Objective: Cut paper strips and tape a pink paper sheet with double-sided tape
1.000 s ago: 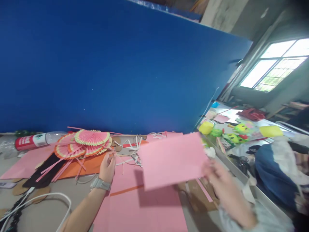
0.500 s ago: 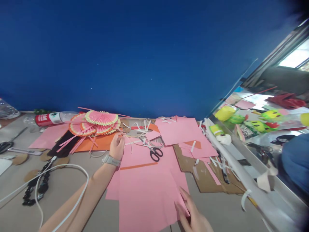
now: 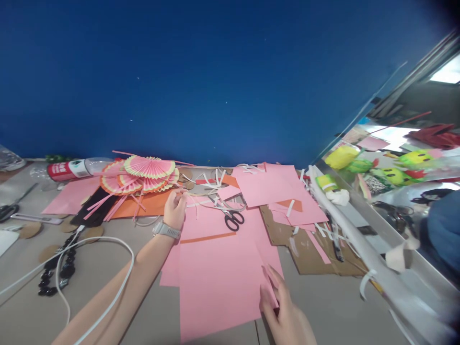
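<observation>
My left hand [image 3: 175,208], with a grey watch on its wrist, reaches to the far edge of the pink paper sheets [image 3: 215,273] and pinches a thin pale paper strip [image 3: 201,202] beside the pink folded fans [image 3: 143,173]. At the near right corner of the pink sheets lies my right hand [image 3: 283,311], fingers stretched flat on the paper's edge. Black-handled scissors [image 3: 232,218] rest on the pink paper between both hands. More pink sheets [image 3: 276,189] lie behind them on brown cardboard [image 3: 316,258].
A big blue board [image 3: 215,76] stands along the back of the table. A plastic bottle with a red label [image 3: 72,168], an orange sheet [image 3: 143,206], white cable [image 3: 89,258] and black beads [image 3: 53,273] lie left. Yellow-green toys [image 3: 391,175] and a person in blue [image 3: 442,225] are right.
The pink sheet my right hand held up a second ago now lies on the pile at the back. My right hand came down onto the near pink sheets. The view tilted down.
</observation>
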Action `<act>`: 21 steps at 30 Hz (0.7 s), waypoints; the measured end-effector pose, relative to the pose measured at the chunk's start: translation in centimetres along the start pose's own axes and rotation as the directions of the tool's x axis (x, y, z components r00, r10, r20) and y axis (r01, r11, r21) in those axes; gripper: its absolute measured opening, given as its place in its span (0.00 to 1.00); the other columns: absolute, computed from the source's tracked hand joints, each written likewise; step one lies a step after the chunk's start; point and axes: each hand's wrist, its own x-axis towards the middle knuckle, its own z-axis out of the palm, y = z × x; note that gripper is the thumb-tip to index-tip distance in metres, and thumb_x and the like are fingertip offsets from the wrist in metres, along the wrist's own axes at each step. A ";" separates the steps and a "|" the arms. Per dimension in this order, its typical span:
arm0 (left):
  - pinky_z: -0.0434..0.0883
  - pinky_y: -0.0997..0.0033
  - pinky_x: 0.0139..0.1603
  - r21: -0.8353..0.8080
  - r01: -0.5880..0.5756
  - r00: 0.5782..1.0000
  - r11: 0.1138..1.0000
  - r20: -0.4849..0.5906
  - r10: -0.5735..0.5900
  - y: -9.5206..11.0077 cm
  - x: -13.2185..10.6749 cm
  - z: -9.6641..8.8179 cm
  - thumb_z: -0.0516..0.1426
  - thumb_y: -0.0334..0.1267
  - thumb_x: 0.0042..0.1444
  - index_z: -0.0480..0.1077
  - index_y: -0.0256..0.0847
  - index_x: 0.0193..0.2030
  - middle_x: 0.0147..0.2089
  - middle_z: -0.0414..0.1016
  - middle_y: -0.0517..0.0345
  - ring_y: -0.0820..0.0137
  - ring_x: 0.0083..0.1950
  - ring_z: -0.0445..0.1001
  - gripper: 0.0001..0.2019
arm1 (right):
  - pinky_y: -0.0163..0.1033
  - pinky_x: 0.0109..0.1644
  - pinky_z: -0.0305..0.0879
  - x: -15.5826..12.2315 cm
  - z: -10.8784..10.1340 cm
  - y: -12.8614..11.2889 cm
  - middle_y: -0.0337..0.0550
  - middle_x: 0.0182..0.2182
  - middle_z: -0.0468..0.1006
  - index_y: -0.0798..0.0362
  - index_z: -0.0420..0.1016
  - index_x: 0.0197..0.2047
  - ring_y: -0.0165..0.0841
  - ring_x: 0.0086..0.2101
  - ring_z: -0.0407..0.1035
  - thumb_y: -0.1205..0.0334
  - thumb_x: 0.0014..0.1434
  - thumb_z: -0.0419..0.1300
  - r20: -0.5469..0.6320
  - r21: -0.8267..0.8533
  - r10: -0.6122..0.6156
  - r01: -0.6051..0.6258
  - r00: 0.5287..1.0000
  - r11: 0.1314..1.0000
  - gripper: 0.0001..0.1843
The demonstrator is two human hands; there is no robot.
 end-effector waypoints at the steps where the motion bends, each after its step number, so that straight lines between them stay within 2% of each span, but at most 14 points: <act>1: 0.73 0.58 0.44 0.004 -0.002 1.000 1.000 -0.001 0.002 0.0 0.0 0.0 0.55 0.41 0.61 0.66 0.37 0.53 0.51 0.71 0.50 0.65 0.46 0.73 0.15 | 0.40 0.37 0.72 0.0 0.0 0.0 0.42 0.54 0.72 0.47 0.55 0.62 0.39 0.42 0.76 0.52 0.66 0.41 0.000 -0.011 -0.007 0.007 1.000 1.000 0.24; 6: 0.73 0.58 0.44 0.021 -0.012 1.000 1.000 -0.002 0.012 0.1 0.0 0.0 0.55 0.41 0.61 0.66 0.37 0.52 0.51 0.71 0.50 0.65 0.46 0.73 0.15 | 0.37 0.32 0.69 -0.1 0.5 0.0 0.41 0.48 0.77 0.47 0.62 0.59 0.35 0.32 0.77 0.56 0.66 0.40 -0.098 -0.079 -0.018 0.010 0.995 0.997 0.22; 12: 0.73 0.59 0.44 0.032 -0.015 1.000 0.999 -0.002 0.015 0.2 0.0 0.0 0.55 0.41 0.61 0.66 0.37 0.52 0.50 0.71 0.50 0.65 0.46 0.73 0.15 | 0.35 0.32 0.69 -0.1 0.2 0.2 0.43 0.49 0.76 0.49 0.61 0.60 0.34 0.33 0.77 0.56 0.66 0.42 0.002 -0.118 -0.045 0.044 0.999 0.992 0.21; 21: 0.73 0.58 0.44 0.013 -0.007 1.000 1.000 -0.004 0.007 0.3 -0.1 0.0 0.55 0.41 0.61 0.66 0.37 0.53 0.51 0.71 0.50 0.65 0.46 0.73 0.15 | 0.35 0.32 0.69 0.2 0.3 0.1 0.42 0.46 0.78 0.49 0.61 0.58 0.34 0.33 0.77 0.56 0.67 0.41 0.001 -0.168 -0.069 0.069 0.998 0.983 0.20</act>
